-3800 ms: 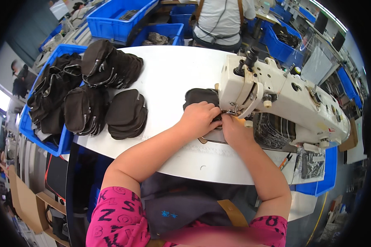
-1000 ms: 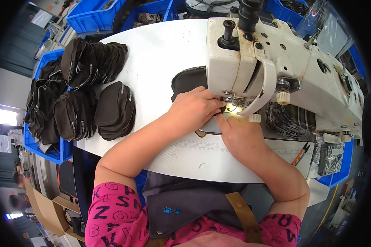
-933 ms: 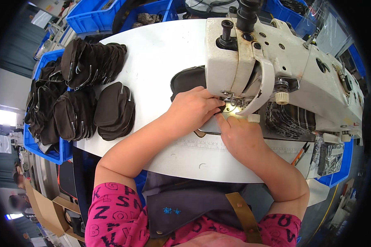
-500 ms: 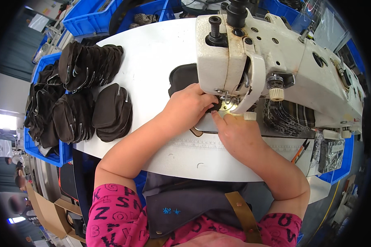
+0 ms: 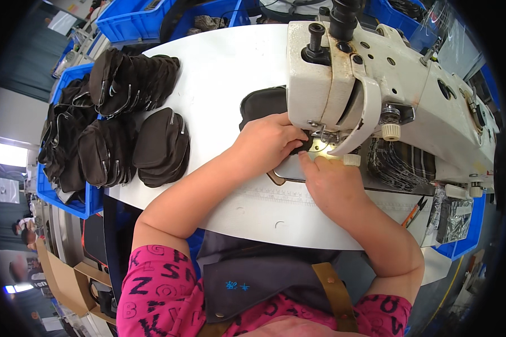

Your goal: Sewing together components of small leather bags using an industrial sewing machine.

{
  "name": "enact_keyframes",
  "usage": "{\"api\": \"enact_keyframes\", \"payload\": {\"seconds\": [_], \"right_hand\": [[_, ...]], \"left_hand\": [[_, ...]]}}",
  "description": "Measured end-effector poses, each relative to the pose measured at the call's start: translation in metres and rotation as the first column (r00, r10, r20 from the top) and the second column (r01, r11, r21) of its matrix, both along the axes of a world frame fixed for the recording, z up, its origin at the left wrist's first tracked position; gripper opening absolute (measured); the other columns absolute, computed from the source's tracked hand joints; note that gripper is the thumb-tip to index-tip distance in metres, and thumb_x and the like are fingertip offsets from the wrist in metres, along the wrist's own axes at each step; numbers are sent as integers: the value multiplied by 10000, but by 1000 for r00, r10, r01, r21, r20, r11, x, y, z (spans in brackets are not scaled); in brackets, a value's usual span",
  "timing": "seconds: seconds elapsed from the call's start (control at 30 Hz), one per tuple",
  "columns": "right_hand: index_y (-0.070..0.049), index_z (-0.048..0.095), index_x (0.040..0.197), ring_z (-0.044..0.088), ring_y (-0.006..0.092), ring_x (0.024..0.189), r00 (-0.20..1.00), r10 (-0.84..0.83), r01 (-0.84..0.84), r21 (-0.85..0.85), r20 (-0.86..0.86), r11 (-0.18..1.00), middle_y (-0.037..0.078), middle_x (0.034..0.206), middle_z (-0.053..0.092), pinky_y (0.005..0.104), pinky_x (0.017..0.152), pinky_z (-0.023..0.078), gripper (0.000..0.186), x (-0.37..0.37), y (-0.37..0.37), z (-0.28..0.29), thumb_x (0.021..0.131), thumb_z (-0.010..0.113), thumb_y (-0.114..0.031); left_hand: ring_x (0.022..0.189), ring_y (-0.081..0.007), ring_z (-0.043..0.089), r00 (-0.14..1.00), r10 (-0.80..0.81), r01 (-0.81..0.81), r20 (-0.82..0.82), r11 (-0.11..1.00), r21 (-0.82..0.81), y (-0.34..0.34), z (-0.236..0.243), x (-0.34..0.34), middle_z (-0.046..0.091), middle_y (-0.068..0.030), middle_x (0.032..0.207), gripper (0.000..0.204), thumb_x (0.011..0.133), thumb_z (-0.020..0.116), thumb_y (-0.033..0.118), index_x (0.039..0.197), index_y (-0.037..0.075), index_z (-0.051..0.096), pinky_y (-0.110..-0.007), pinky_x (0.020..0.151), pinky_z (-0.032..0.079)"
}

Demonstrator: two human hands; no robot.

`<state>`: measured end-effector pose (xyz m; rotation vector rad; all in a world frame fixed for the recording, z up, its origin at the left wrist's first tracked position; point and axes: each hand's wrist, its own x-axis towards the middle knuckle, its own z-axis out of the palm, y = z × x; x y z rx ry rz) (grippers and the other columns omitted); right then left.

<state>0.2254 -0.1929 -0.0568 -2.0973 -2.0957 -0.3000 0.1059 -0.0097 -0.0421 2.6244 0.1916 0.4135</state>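
A dark brown fabric pouch [image 5: 262,104] with a zipper along its edge lies under the head of a white sewing machine [image 5: 315,78]. The machine hides part of it. My left hand [image 5: 269,141] rests over its near side, thumb and fingers pinching the cloth just left of the needle area. Opposite it, my right hand [image 5: 336,181] has its index finger stretched out to the cloth's near edge, beside the lit metal needle plate [image 5: 319,147]. Its other fingers lie on the machine bed, partly bent, with nothing visible in them.
Left on the white table [image 5: 225,62] are stacks of brown zippered pouches [image 5: 162,147], with more in a blue crate [image 5: 67,205]. Dark pieces with loose threads [image 5: 402,163] lie beneath the machine arm. Pens [image 5: 414,212] and a clear plastic packet [image 5: 454,216] are at the right.
The whole view has shifted, so the table and machine appear farther right. Both hands stay at the needle area with almost the same finger positions.
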Motion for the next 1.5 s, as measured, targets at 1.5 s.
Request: {"api": "enact_keyframes", "payload": {"seconds": [1.5], "right_hand": [[-105, 718, 1194, 662, 189, 716, 999, 15, -15, 3, -49, 1000, 22, 800, 591, 329, 510, 524, 375, -3, -1, 1, 821, 678, -101]], "left_hand": [[942, -249, 648, 995, -89, 81, 34, 979, 188, -14, -1, -15, 641, -50, 995, 328, 763, 740, 78, 1091, 61, 744, -360, 773, 574]]}}
